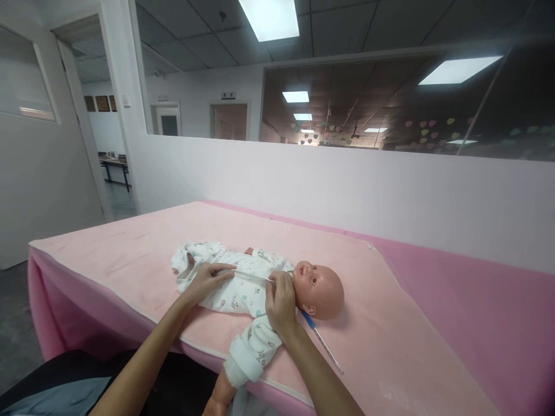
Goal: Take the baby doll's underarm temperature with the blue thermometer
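Observation:
A baby doll (pixel 321 292) lies on its back with its head to the right, dressed in a white baby outfit (pixel 240 297) with small printed pictures. The front edge of the outfit runs in a straight line between my hands. At the belly, my left hand (pixel 210 282) has its fingertips closed on this edge. My right hand (pixel 281 300) pinches the edge near the doll's neck, its fingers curled. One sleeved doll arm (pixel 251 352) hangs over the table's near edge. Beside the head lies a thin thermometer-like stick (pixel 323 344) with a blue end, partly behind my right wrist.
The doll lies on a pale pink mat (pixel 143 248) over a darker pink cloth (pixel 455 289) that drapes down the table's sides. A white wall (pixel 303 185) with a wide window stands behind the table. At the left is a door (pixel 43 173) beside an open doorway.

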### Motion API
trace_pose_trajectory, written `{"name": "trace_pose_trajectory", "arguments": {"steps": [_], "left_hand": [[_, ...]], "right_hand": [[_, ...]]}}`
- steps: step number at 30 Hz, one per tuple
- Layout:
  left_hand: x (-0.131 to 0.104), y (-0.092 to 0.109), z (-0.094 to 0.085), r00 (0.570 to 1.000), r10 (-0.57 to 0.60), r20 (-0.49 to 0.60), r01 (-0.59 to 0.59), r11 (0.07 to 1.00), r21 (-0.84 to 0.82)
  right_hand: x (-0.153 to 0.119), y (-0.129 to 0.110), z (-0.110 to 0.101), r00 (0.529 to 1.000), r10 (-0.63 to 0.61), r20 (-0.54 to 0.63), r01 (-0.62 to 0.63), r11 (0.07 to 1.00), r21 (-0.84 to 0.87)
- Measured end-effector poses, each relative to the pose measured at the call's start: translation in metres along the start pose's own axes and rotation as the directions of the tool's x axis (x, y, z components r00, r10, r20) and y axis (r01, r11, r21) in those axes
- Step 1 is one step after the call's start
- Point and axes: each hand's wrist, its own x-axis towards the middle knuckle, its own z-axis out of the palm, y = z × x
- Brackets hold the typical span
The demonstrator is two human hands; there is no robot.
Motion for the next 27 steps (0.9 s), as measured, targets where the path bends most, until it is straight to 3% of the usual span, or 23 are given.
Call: {"name": "trace_pose_trajectory", "arguments": {"steps": [8,16,21,27], "left_hand": [[-0.001,-0.002,-0.001,0.999,-0.011,0.030,0.012,0.999,-0.032],[-0.003,0.010,-0.002,0.997,0.059,0.052,-0.062,0.997,0.055],[-0.004,0.014,-0.003,0.990,0.085,0.111,-0.086,0.996,0.008],[-0.004,0.014,-0.002,0.993,0.087,0.085,-0.091,0.995,0.042]], "right_hand": [[0.000,-0.001,-0.001,1.000,0.002,0.003,-0.002,1.000,0.001],[0.001,-0.001,-0.001,1.000,0.008,-0.014,-0.008,1.000,0.011],[0.000,0.001,-0.001,1.000,0.014,-0.016,-0.014,1.000,0.013],[0.001,0.000,-0.001,1.000,0.018,-0.004,-0.018,1.000,0.007]]}}
